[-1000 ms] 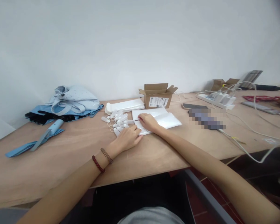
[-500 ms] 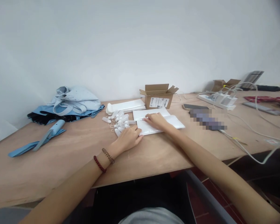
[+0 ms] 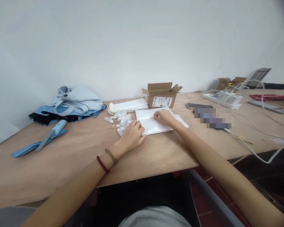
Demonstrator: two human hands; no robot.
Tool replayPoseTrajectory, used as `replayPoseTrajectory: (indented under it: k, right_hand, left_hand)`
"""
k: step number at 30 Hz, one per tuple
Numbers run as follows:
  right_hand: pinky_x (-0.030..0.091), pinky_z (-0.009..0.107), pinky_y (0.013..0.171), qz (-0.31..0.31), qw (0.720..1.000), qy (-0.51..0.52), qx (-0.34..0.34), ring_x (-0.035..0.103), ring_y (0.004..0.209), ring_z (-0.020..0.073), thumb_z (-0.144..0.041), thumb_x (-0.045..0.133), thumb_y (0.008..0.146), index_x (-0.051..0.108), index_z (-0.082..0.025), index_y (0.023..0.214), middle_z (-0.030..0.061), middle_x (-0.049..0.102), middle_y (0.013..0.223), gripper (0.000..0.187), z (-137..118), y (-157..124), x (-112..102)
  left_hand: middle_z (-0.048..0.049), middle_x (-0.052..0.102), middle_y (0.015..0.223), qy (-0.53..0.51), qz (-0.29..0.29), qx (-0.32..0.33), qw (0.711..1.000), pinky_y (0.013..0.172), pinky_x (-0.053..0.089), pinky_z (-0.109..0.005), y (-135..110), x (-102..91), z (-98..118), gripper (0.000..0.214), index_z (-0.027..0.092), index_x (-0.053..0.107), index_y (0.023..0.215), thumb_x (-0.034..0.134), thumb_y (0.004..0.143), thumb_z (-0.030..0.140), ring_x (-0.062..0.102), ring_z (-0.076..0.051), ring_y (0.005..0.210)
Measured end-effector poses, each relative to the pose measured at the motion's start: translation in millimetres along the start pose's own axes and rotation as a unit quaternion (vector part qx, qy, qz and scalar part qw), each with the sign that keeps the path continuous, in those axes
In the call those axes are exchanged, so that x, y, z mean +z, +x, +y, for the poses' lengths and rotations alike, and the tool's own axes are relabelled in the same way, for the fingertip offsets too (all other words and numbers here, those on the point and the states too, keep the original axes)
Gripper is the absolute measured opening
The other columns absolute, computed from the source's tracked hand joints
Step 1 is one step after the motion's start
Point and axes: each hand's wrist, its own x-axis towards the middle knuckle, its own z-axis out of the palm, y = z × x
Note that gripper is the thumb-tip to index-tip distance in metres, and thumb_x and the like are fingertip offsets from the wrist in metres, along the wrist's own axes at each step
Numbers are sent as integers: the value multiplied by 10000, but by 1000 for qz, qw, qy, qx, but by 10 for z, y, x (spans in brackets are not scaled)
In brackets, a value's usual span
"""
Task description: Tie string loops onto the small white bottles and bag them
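A flat white plastic bag [image 3: 153, 127] lies on the table in front of me, its glossy upper part folded or lying over another white sheet. My left hand [image 3: 133, 132] is at its left edge, fingers bent over the near corner and thumb along the lower side. Over the middle of the bag, my right hand [image 3: 164, 117] has its fingers curled and pinched at the plastic; the exact grip is partly hidden. Right beside my left hand is a pile of small white tube-like pieces with cord loops [image 3: 123, 118].
Behind the bag stand an open cardboard box [image 3: 162, 100] and a stack of white packets [image 3: 129, 105]. A blue umbrella [image 3: 55, 130] and pale cloth bag [image 3: 79, 99] lie left. Phones [image 3: 200, 107], a power strip [image 3: 223, 99] and loose white cables [image 3: 253, 154] occupy the right.
My right hand has shifted slightly right and up across the bag, its fingers now more curled. My left hand stays at the left edge, its fingers a little more bent.
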Motion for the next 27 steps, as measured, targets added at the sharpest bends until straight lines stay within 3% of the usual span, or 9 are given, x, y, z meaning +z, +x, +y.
replayPoseTrajectory:
  k: [5,15,19,25,27]
  right_hand:
    - [393,268,815,-13,999,35,3,629,965,215,-303,504,898,742,-199,967,66,727,1027,269,111,13,17]
    - [337,262,594,-27,998,18,54,610,761,199,-469,469,909,734,-183,766,110,719,856,415,103,-43,-40]
    - [313,267,569,-27,999,23,36,593,690,186,-453,441,926,712,-170,695,93,699,727,454,131,-36,-35]
    - [367,231,630,2,996,81,24,616,769,165,-370,581,854,717,-165,877,66,726,887,247,231,21,-35]
    - [371,231,619,6,996,78,42,615,755,166,-351,618,818,707,-158,846,69,720,872,214,253,23,-66]
  left_hand:
    - [-126,593,1043,-40,-6,9,999,867,440,-399,6,40,-16,201,141,575,945,489,915,321,513,-265,1039]
    - [-115,601,986,-52,-15,3,999,851,433,-393,17,97,-14,189,145,555,943,475,923,316,522,-259,984]
    - [-106,596,970,-67,-15,5,998,839,440,-385,8,94,-11,164,157,557,920,468,925,294,522,-251,973]
    - [-101,590,970,-97,-12,-4,995,838,447,-382,15,92,-5,153,163,567,940,466,927,278,528,-243,968]
    - [-101,585,959,-92,-15,-7,996,837,447,-382,34,103,8,164,161,572,929,462,930,283,530,-241,957]
